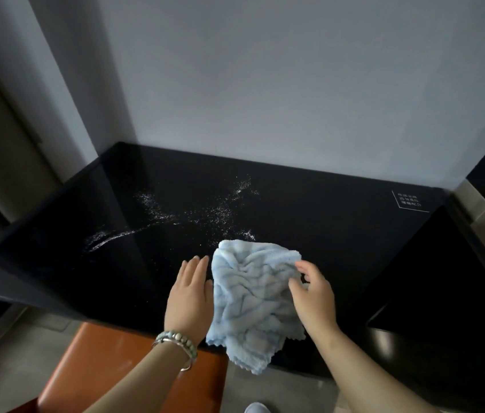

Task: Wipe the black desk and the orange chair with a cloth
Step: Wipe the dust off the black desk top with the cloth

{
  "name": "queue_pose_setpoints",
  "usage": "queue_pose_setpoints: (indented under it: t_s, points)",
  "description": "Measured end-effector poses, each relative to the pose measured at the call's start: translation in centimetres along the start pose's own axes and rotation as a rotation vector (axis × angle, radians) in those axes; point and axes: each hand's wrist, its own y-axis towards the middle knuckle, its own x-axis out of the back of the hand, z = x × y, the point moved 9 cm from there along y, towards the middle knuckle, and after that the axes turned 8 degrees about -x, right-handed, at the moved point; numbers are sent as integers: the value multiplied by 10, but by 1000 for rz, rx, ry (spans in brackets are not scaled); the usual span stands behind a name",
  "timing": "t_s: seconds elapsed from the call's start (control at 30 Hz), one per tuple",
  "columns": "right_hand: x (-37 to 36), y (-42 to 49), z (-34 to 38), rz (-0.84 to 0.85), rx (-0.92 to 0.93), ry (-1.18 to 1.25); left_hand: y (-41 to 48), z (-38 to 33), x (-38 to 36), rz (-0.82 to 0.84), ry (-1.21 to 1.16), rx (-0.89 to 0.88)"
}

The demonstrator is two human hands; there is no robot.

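The pale blue cloth (pixel 253 296) lies rumpled on the near part of the black counter (pixel 324 222), right of its middle; its lower corner hangs over the counter's front edge, scalloped hem downward. The left grip (pixel 189 296), a bare hand, is wide; its fingers are straight and close together, palm down over the counter just beside the cloth's left edge, the thumb touching the fabric; whether the palm rests on the surface I cannot tell. The right grip (pixel 312 293) is narrow and holds the cloth; its fingers (pixel 303 267) curl in on the cloth's right edge, the thumb pressed to the folds below them. A beaded bracelet (pixel 175 342) sits on the left wrist. A scatter of white droplets (pixel 175 216) streaks the counter's glossy top beyond the hands, from left of centre toward the back; the nearest lie just past the cloth's far edge. A white-lined label (pixel 410 201) sits at the counter's far right corner; its print is too small to read. The orange chair (pixel 101 368) stands at the counter's front edge, its seat beneath the left forearm; a grey wall (pixel 265 84) rises behind the counter; the toe of a pale shoe (pixel 255 408) shows at the bottom.
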Motion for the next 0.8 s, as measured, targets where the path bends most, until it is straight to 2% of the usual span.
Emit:
queue_pose_setpoints:
  t_s: [0.1,0.17,0.23,0.3,0.4,0.5,0.57,0.63,0.7,0.8]
  points:
    - [0,2,-12,-2,16,-234,9,-32,-28,128,153,-131]
    - [-6,3,-14,46,80,-265,14,-53,-55,226,227,-211]
    - [-19,0,-14,160,166,-310,17,-60,-80,314,291,-240]
    - [-35,-3,-20,270,236,-459,18,-56,-97,386,391,-250]
    - [-40,-4,-22,256,375,-625,18,-45,-103,413,470,-296]
    - [-42,-7,-20,226,396,-688,16,-36,-94,448,520,-355]
    - [-43,-7,-18,194,435,-735,17,-29,-79,383,596,-362]
    - [-40,-10,-11,162,479,-748,19,-19,-64,266,666,-296]
    - [-41,-8,-6,199,478,-750,23,-20,-51,152,686,-227]
    - [-34,13,-11,277,264,-632,28,-49,-56,87,622,-245]
